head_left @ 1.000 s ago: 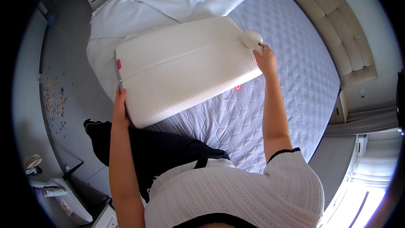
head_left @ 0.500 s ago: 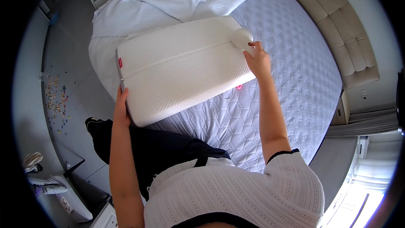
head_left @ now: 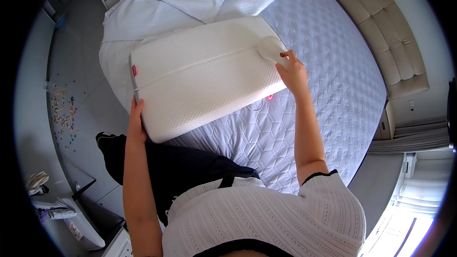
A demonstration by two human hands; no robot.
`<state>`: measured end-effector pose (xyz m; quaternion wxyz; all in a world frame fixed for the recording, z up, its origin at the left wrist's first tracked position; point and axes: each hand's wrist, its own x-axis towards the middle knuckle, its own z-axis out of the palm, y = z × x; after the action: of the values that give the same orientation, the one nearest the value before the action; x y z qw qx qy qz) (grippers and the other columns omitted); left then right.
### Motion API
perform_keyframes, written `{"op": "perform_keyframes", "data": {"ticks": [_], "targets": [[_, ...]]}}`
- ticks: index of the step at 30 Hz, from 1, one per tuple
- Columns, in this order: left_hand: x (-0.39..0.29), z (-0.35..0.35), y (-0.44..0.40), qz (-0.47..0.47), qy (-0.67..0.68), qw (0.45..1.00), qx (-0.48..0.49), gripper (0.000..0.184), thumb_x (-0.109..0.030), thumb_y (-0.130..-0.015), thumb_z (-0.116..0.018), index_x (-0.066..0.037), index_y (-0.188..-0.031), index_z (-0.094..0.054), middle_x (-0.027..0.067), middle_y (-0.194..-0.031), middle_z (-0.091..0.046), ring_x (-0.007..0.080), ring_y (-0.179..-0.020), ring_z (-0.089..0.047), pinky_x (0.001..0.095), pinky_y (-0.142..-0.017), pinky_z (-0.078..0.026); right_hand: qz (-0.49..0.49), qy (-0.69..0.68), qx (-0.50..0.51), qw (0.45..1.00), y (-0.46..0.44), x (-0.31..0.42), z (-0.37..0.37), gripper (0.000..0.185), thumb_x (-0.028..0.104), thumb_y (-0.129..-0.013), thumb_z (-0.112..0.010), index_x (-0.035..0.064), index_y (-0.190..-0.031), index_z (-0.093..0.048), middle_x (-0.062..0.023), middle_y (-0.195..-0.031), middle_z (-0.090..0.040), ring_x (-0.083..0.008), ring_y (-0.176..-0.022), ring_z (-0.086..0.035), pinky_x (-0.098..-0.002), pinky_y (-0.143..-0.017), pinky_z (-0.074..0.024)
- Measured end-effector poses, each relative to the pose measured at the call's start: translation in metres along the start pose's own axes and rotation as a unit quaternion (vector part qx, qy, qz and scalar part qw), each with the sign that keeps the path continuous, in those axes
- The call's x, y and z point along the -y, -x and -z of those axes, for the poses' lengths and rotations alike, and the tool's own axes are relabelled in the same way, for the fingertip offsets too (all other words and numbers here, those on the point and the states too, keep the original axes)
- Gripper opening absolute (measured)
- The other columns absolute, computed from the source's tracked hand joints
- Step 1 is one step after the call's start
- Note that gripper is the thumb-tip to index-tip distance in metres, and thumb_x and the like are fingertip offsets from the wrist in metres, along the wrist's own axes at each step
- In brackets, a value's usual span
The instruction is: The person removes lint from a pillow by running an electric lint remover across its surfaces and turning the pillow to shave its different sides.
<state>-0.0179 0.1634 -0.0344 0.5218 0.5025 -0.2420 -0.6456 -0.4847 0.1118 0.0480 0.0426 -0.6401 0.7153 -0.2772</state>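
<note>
A large white memory-foam pillow (head_left: 204, 76) with a textured cover and a small red label lies on the bed in front of me. My left hand (head_left: 137, 120) grips its left side edge, fingers along the grey border; part of the hand is hidden. At the far right end, my right hand (head_left: 293, 71) is closed on a white rounded handheld device (head_left: 271, 48) with a small brown spot. Its broad head rests against the pillow's top; the kind of device cannot be made out. Beside the pillow's right lower edge are a pink piece (head_left: 269, 97) and a thin white cord (head_left: 257, 108).
Quilted grey-lilac bedding (head_left: 328, 85) covers the mattress. A rumpled white sheet (head_left: 166, 4) lies behind the pillow. The tufted beige headboard (head_left: 376, 24) curves along the right. Small colourful bits (head_left: 63, 114) are scattered on the floor at left.
My right hand has shifted slightly down and right, and the white device has tilted and slid a little with it. My left hand stays at the pillow's edge.
</note>
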Motion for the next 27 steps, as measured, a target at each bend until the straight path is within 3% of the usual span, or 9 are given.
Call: {"op": "perform_keyframes", "data": {"ticks": [2,5,15,27], "targets": [[0.0,-0.001,0.001,0.002,0.002,1.0,0.0,0.077,-0.033,-0.094,-0.061,-0.008,-0.156,-0.023,0.0166,-0.144,-0.047,0.0298,-0.129,-0.05,0.0424,-0.105,-0.044,-0.021,0.012,0.015,1.0,-0.001,-0.005,0.009,0.034,0.014,-0.081,-0.07,0.0064,-0.11,-0.056,-0.012,-0.113,-0.069,-0.0369,-0.1,-0.067,-0.046,-0.08,-0.0539],[-0.001,-0.002,0.002,0.0,-0.001,1.0,-0.005,0.077,-0.033,-0.094,-0.061,-0.008,-0.156,-0.022,0.0168,-0.144,-0.047,0.03,-0.129,-0.05,0.0425,-0.105,-0.044,-0.03,0.059,-0.023,0.998,-0.012,-0.032,0.005,0.034,0.016,-0.081,-0.069,0.0071,-0.111,-0.056,-0.0124,-0.114,-0.068,-0.0368,-0.101,-0.066,-0.0462,-0.08,-0.0541],[0.0,0.001,-0.001,-0.003,-0.01,1.0,-0.014,0.076,-0.031,-0.094,-0.06,-0.007,-0.156,-0.023,0.0172,-0.146,-0.046,0.0305,-0.132,-0.047,0.0427,-0.107,-0.041,-0.084,0.093,-0.003,0.992,-0.054,-0.045,-0.005,0.034,0.021,-0.082,-0.068,0.009,-0.112,-0.057,-0.0114,-0.116,-0.067,-0.0356,-0.104,-0.066,-0.0468,-0.083,-0.0539],[0.002,0.0,0.0,-0.006,-0.014,1.0,-0.009,0.076,-0.032,-0.093,-0.062,-0.007,-0.155,-0.025,0.0165,-0.142,-0.049,0.0302,-0.127,-0.051,0.0427,-0.103,-0.045,-0.06,0.036,0.028,0.997,-0.033,-0.068,0.032,0.033,0.018,-0.078,-0.072,0.0041,-0.106,-0.061,-0.0163,-0.106,-0.071,-0.0359,-0.098,-0.067,-0.0423,-0.082,-0.0531]]}}
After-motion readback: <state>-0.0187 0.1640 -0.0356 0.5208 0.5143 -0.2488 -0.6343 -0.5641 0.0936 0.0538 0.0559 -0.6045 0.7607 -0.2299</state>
